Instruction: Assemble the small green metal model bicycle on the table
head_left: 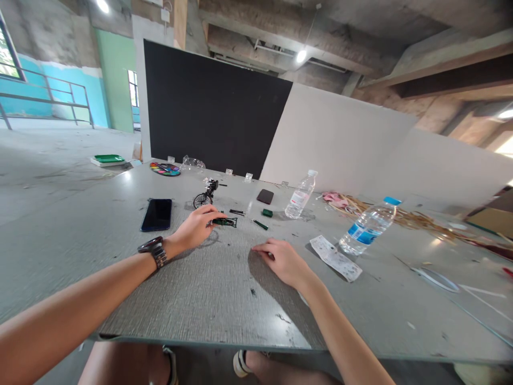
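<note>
My left hand [196, 224], a watch on its wrist, has its fingers closed on a small dark green model bicycle part [226, 221], held low over the table. The fingers hide part of it. Just beyond stands a black model bicycle section [204, 198] with a spoked wheel. My right hand [280, 259] rests on the table, index finger stretched out and the others loosely bent, with nothing visible in it. Between and beyond the hands lie a thin black piece [236, 212], a dark green strip [261, 224] and a small green block [267, 213].
A phone [156, 215] lies left, a dark flat case [265, 196] farther back. Two water bottles [301, 195] [369, 227] and a printed paper sheet [335, 258] are right. A paint palette [165, 169] and clear plastic [193, 162] sit before the black board [212, 107].
</note>
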### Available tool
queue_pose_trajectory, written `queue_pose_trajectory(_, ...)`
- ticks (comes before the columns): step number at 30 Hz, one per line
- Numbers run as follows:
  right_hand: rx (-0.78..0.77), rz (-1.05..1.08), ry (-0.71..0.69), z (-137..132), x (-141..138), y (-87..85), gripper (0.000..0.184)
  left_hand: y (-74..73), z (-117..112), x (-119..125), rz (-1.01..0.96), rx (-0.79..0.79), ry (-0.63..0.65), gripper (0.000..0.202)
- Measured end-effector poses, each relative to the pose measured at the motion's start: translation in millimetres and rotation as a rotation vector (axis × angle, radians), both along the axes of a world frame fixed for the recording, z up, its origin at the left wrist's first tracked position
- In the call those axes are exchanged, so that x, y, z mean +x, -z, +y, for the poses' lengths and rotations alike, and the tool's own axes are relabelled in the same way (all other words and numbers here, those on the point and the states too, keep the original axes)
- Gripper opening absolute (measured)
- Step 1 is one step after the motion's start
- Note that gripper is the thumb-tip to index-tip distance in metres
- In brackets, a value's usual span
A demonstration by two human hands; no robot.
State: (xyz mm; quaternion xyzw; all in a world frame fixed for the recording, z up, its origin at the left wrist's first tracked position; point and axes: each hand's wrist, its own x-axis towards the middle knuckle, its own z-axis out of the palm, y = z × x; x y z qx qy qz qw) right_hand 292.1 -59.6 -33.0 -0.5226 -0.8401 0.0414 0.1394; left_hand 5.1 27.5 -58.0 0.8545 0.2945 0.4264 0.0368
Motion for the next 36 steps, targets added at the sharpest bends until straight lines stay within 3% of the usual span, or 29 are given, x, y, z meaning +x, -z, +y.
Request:
queue_pose_trajectory(21, 0.022, -0.022, 0.13, -1.3, -7.0, 3.2, 0.028, 1.2, 0.6, 0.2, -0.003, -0.013, 0.002, 0.04)
queue_pose_trajectory(32, 0.034, 0.043, 0.073, 0.8, -7.8, 4.3, 0.028, -0.9, -0.3, -0.8, 0.139, 0.078, 0.091, 0.055)
queue_pose_trajectory(36, 0.071, 0.092, 0.055, 1.1, -8.8, -1.7, 0.027, -3.6, -2.4, 0.2, 0.171, 0.108, 0.123, 0.049)
